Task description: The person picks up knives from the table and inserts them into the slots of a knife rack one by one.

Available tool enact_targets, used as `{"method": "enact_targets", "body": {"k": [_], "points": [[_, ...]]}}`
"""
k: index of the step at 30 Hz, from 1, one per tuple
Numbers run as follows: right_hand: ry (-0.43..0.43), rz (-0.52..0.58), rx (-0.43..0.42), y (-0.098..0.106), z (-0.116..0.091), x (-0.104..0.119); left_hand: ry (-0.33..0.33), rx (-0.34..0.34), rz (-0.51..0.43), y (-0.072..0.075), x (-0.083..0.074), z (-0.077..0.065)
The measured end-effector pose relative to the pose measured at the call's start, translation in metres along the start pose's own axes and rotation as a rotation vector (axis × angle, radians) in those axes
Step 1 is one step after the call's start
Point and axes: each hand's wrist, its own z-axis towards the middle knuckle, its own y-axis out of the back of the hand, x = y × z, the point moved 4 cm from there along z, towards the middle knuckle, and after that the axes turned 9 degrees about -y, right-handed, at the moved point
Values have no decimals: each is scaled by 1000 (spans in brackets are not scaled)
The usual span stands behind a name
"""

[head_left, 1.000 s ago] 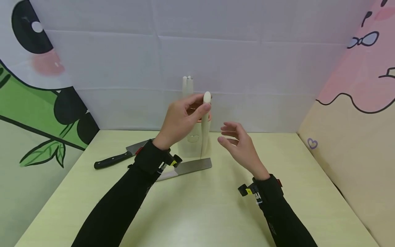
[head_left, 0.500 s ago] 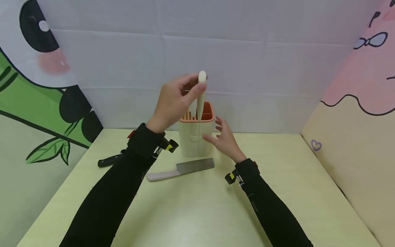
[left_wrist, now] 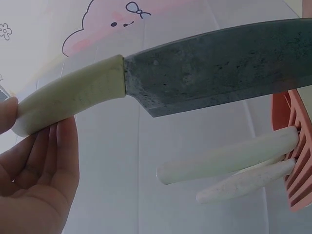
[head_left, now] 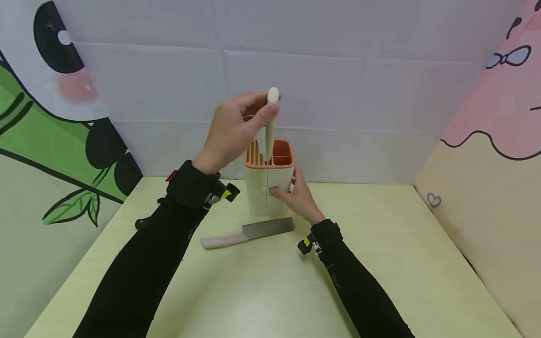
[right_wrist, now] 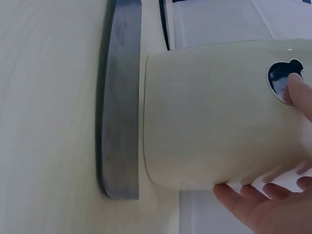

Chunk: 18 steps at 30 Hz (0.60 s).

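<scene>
My left hand [head_left: 236,124] pinches a kitchen knife [left_wrist: 83,92] by the end of its cream handle. Its wide grey blade points down and, seen edge-on in the head view, overlaps the front of the knife holder [head_left: 258,199]. This holder is cream with an orange slotted top. At its lower right corner my right hand [head_left: 301,197] grips it, thumb on the small front window and fingers along the side. Two other pale knife handles [left_wrist: 229,156] stick out of the slots in the left wrist view.
A cleaver [head_left: 249,233] with a pale handle lies on the table [head_left: 253,291] just before the holder. The black handle [head_left: 141,223] of another knife shows behind the left sleeve. A white cloth wall [head_left: 296,84] stands close behind.
My left hand has risen and moved slightly left with the knife, uncovering the holder's top. My right hand has come left from beside the holder and taken hold of it.
</scene>
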Motion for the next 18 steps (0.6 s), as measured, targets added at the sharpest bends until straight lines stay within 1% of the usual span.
{"method": "enact_targets", "body": {"k": [4,7,10,13,18], "points": [[-16,-34,-11,-4,-5,4,-4,-1,10,4,-4,5],[-11,-23,-18,-5,-6,5,-17,-15,11,8,-8,10],[-15,-14,-28,-5,-8,3,-25,-22,-8,12,-12,15],[-4,-4,-39,-5,-5,-6,-25,-24,-17,17,-15,20],[20,-18,-39,-4,6,-24,-14,-32,2,23,-19,27]]}}
